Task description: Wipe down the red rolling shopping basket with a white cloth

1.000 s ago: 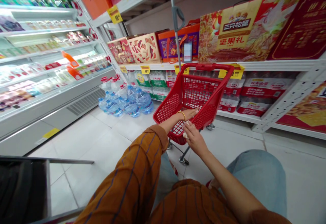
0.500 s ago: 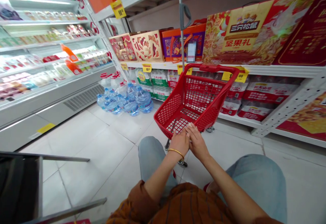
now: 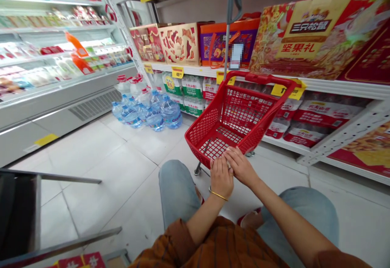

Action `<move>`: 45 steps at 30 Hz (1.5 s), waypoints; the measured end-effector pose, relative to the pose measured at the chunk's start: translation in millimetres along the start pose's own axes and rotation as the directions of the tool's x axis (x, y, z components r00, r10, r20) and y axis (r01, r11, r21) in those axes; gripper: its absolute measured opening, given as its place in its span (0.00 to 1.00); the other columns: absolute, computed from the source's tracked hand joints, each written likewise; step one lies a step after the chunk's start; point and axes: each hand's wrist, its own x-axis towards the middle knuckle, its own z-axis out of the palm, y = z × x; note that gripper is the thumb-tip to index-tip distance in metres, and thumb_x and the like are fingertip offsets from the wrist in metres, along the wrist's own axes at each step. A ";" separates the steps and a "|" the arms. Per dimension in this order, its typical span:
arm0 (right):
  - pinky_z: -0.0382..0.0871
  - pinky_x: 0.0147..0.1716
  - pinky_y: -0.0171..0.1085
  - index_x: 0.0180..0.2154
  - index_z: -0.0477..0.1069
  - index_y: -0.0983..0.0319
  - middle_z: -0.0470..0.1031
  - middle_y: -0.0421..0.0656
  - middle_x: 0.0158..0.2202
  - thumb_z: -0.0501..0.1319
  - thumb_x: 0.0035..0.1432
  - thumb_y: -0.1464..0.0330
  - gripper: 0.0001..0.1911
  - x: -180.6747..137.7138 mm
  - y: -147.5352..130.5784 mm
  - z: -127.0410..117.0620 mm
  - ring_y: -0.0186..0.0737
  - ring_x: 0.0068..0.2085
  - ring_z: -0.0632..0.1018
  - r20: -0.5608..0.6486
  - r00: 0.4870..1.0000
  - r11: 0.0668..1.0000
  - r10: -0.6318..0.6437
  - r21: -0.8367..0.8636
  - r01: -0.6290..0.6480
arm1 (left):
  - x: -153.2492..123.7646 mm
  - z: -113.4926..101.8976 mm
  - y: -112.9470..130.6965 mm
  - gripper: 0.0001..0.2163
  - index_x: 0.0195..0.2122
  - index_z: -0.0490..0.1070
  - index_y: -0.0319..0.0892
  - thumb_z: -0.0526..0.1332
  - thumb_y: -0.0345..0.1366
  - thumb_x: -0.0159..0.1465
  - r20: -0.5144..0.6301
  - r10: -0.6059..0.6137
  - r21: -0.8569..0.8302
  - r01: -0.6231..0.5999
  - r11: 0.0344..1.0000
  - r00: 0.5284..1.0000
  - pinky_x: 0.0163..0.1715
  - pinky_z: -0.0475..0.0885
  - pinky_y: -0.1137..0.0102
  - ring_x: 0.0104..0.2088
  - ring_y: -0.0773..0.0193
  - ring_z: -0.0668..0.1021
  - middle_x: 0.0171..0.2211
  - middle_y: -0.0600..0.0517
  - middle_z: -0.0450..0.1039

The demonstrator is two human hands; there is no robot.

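Note:
My left hand [image 3: 221,177], with a gold bangle at the wrist, is closed with its fingers curled and pointing away from me. Beside it, touching it, my right hand [image 3: 243,167] is closed too, fingertips bent over toward the left. A small pale thing seems to show between the fingers, but I cannot make out what it is. Just beyond both hands stands a red shopping cart [image 3: 201,126] with a mesh basket; its near rim is close behind my fingertips. A thin metal pole with a phone-like blurred rectangle rises behind the cart's handle.
Blue-capped and red-capped water bottles [image 3: 170,113] stand grouped on the tiled floor. Gift boxes [image 3: 304,36] line the shelf above packs of bottled water [image 3: 319,111]. A refrigerated case [image 3: 91,93] runs along the left. A metal-legged frame [image 3: 70,178] is at lower left.
The left hand has turned more upright, its fingers now curled beside the right hand's. The view has shifted slightly; red packets now show at the lower left.

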 end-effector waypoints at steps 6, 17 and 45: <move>0.62 0.58 0.57 0.56 0.65 0.65 0.72 0.53 0.50 0.50 0.63 0.72 0.21 3.0 9.0 -2.4 0.49 0.58 0.66 0.024 0.999 0.999 -0.024 -0.048 0.025 | -3.1 7.0 -8.9 0.23 0.61 0.58 0.34 0.47 0.41 0.68 0.051 0.067 0.095 -0.072 0.993 0.996 0.61 0.60 0.52 0.57 0.52 0.68 0.55 0.39 0.69; 0.60 0.59 0.58 0.55 0.66 0.64 0.71 0.52 0.49 0.49 0.62 0.73 0.20 9.9 27.5 -9.4 0.49 0.55 0.68 -0.006 0.997 0.994 0.077 -0.080 -0.078 | -4.0 7.9 -21.1 0.25 0.62 0.57 0.36 0.47 0.44 0.68 0.122 0.132 0.125 -0.147 0.981 0.984 0.62 0.59 0.56 0.60 0.53 0.65 0.57 0.41 0.66; 0.61 0.57 0.52 0.51 0.68 0.70 0.71 0.55 0.47 0.52 0.63 0.72 0.17 62.0 -56.8 31.0 0.51 0.53 0.67 -0.099 0.962 0.936 0.256 -0.225 -0.272 | 7.2 -29.7 -115.3 0.21 0.59 0.58 0.35 0.50 0.38 0.67 -0.085 0.244 -0.058 -0.249 0.967 0.966 0.61 0.59 0.54 0.60 0.56 0.64 0.52 0.41 0.69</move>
